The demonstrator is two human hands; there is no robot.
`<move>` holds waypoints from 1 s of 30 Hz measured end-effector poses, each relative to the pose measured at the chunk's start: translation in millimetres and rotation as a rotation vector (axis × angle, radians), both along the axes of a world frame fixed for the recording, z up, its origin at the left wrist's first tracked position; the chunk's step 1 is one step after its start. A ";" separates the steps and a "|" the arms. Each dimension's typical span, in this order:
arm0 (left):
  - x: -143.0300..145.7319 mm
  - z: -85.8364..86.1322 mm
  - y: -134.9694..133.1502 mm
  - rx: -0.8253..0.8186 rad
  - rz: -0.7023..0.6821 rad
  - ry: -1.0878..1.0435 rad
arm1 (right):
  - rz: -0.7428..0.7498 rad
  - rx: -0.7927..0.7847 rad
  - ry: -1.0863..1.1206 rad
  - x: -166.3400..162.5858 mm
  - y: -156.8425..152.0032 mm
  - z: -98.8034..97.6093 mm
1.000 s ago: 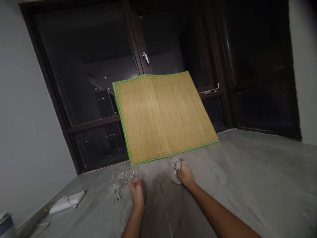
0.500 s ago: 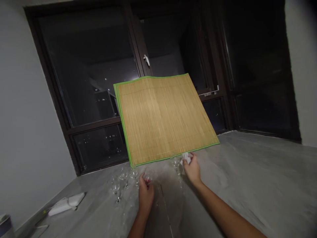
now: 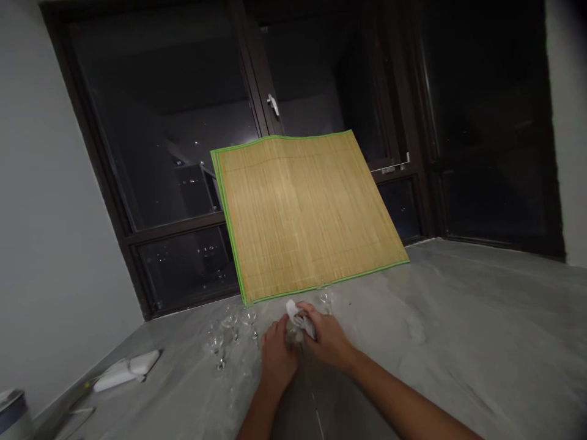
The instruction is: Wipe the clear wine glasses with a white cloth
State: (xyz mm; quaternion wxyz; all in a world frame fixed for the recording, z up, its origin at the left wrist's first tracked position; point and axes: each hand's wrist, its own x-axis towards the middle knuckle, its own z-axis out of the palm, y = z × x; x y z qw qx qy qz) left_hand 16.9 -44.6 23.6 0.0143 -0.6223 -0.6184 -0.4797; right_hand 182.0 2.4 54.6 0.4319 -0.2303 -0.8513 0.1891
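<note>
My left hand (image 3: 277,357) and my right hand (image 3: 326,337) meet over the grey floor (image 3: 458,342), in front of a bamboo mat (image 3: 302,211). The right hand grips a crumpled white cloth (image 3: 296,315) and presses it against a small clear glass (image 3: 291,333) that the left hand holds; most of that glass is hidden by fingers. Several small stemmed glasses (image 3: 229,327) stand just left of my left hand. One more stemmed glass (image 3: 325,296) stands just beyond my right hand, by the mat's lower edge.
The bamboo mat with green edging leans against a dark window (image 3: 183,153). A white flat device (image 3: 126,370) with a cable lies at the left. A round container (image 3: 13,415) sits at the bottom left corner. White wall (image 3: 41,214) runs along the left.
My right hand carried the white cloth from the glass by the mat leftward to my left hand. My left hand picked up a glass from the group and shifted slightly right.
</note>
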 end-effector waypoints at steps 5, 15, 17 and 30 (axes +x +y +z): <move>6.3 -4.1 -0.5 -0.022 -0.046 0.163 | -0.054 0.034 -0.160 -0.4 1.4 2.6; 7.4 -1.6 -0.4 -0.047 0.023 0.118 | -0.299 -0.108 -0.168 4.5 15.5 9.0; 3.9 -2.1 0.7 -0.050 0.080 0.076 | -0.190 -0.102 -0.192 5.6 14.7 7.7; 4.7 -9.3 1.0 0.000 -0.106 0.000 | 0.381 -0.685 0.304 -5.4 13.1 -5.5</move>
